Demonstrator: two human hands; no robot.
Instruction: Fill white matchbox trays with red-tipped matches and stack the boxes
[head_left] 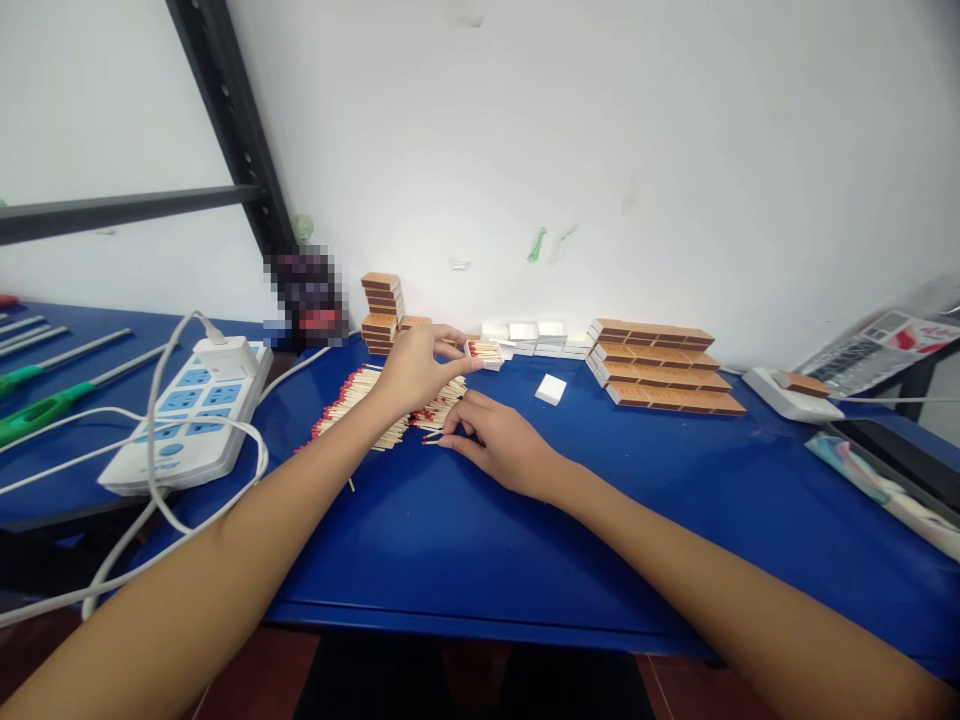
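My left hand (420, 368) reaches out over a pile of red-tipped matches (367, 400) on the blue table (465, 530). Its fingers pinch a small white matchbox tray (485, 351) filled with matches. My right hand (499, 435) lies lower, just right of the pile, with its fingertips pressed down on a few loose matches (435, 436) at the pile's edge. Both forearms stretch in from the near edge of the table.
Stacks of brown matchbox sleeves stand at the back left (382, 310) and at the right (664, 367). Several white trays (536, 338) line the wall; one white tray (550, 389) lies apart. A white power strip (191, 410) with cables sits at left. Green-handled tools (45, 400) lie far left.
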